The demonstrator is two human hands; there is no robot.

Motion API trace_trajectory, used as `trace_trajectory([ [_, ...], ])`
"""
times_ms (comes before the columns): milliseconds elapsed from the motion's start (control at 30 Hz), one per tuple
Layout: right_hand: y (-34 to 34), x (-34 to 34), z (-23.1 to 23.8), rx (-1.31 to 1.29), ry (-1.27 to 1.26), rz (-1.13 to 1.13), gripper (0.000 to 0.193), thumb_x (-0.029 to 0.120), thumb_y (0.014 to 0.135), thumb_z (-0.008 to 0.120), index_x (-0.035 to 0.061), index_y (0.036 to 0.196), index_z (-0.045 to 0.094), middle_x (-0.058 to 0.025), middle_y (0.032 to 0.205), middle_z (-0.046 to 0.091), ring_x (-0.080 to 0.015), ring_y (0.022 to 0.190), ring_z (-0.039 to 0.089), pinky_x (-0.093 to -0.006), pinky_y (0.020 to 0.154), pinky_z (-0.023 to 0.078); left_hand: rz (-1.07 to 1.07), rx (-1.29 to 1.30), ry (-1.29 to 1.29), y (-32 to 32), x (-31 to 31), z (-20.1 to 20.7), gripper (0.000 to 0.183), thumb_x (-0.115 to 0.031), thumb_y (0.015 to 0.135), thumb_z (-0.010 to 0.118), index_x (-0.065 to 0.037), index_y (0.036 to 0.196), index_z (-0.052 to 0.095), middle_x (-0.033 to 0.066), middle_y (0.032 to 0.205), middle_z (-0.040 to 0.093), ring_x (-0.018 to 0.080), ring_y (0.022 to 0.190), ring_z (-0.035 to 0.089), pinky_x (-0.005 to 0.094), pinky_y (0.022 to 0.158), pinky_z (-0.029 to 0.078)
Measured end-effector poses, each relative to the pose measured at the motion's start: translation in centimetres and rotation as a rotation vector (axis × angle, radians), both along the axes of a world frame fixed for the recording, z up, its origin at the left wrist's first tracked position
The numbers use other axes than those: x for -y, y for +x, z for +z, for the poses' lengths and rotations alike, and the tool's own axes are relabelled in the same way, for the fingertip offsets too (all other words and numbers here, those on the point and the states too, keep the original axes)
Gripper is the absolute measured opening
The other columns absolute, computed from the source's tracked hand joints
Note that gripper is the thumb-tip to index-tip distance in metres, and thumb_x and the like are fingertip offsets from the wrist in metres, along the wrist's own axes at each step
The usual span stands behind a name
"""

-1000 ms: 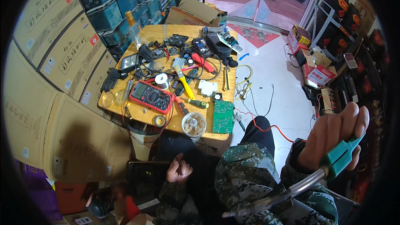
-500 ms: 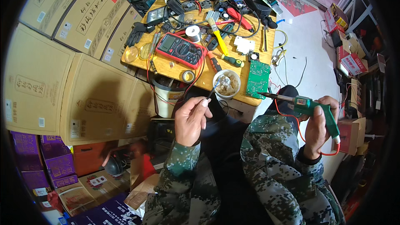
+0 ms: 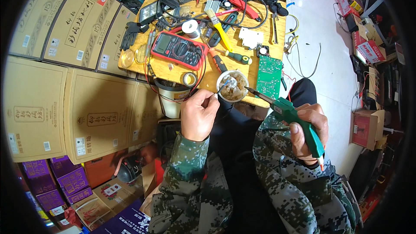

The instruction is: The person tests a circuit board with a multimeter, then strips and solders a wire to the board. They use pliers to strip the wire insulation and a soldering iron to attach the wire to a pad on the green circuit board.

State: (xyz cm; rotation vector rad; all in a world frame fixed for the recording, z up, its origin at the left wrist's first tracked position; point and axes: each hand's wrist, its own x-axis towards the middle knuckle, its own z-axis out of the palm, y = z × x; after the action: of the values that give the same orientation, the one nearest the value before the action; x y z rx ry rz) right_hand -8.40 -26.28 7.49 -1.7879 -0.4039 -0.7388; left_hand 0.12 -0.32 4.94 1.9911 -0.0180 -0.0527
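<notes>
My left hand [image 3: 198,116] is closed in a pinch on a thin dark wire [image 3: 223,87]. The wire's far end reaches into a round white tub [image 3: 219,90] of amber rosin lumps [image 3: 238,92]. A shiny round silvery piece [image 3: 232,82] lies among the lumps by the wire's end; I cannot tell if they are joined. My right hand [image 3: 308,128] is wrapped round the green handle of a soldering iron [image 3: 286,109]. Its dark tip points left at the tub's right rim. Just behind the iron, a green circuit board [image 3: 268,77] lies on the wooden table [image 3: 208,80].
A red multimeter [image 3: 178,50], a solder spool [image 3: 190,29], a yellow-handled brush [image 3: 222,32], screwdrivers [image 3: 238,57] and a tape roll [image 3: 190,79] crowd the table. Stacked cardboard boxes [image 3: 102,108] stand at left. A loose cable [image 3: 318,60] lies on the floor at right.
The soldering iron has moved left from the circuit board to the tub's right rim. My right hand has shifted left and turned. The view has tilted slightly, with the table higher.
</notes>
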Motion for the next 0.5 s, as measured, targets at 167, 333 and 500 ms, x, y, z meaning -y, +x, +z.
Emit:
trace_trajectory([
  [167,0.1,-0.3,-0.3,-0.028,-0.051,-0.008,0.029,0.001,0.089,0.076,-0.0028,0.114,0.060,-0.0172,0.089,0.064,-0.0269,0.073,0.066,-0.0356,0.066,0.054,-0.012,0.017,0.023,0.2,0.0,-0.2,0.007,0.001,0.093,0.069,0.002,0.087,0.068,-0.0063,0.067,0.056,0.0005,0.061,0.043,0.0230,0.053,0.034],
  [333,0.6,-0.6,-0.9,-0.031,-0.079,-0.002,0.032,0.004,0.089,0.079,-0.0030,0.115,0.061,-0.0176,0.092,0.066,-0.0278,0.077,0.068,-0.0356,0.068,0.055,-0.010,0.005,0.002,0.2,0.2,-0.1,0.007,0.001,0.092,0.069,0.002,0.086,0.068,-0.0064,0.067,0.056,0.0006,0.061,0.043,0.0230,0.053,0.034],
  [500,1.3,-1.2,-1.5,-0.047,-0.098,0.014,0.034,0.005,0.088,0.082,-0.0015,0.116,0.063,-0.0165,0.091,0.067,-0.0277,0.077,0.068,-0.0355,0.069,0.056,0.000,0.010,0.049,0.2,0.3,0.1,0.005,0.002,0.089,0.070,0.003,0.086,0.067,0.0004,0.065,0.058,0.0049,0.059,0.047,0.0259,0.054,0.039],
])
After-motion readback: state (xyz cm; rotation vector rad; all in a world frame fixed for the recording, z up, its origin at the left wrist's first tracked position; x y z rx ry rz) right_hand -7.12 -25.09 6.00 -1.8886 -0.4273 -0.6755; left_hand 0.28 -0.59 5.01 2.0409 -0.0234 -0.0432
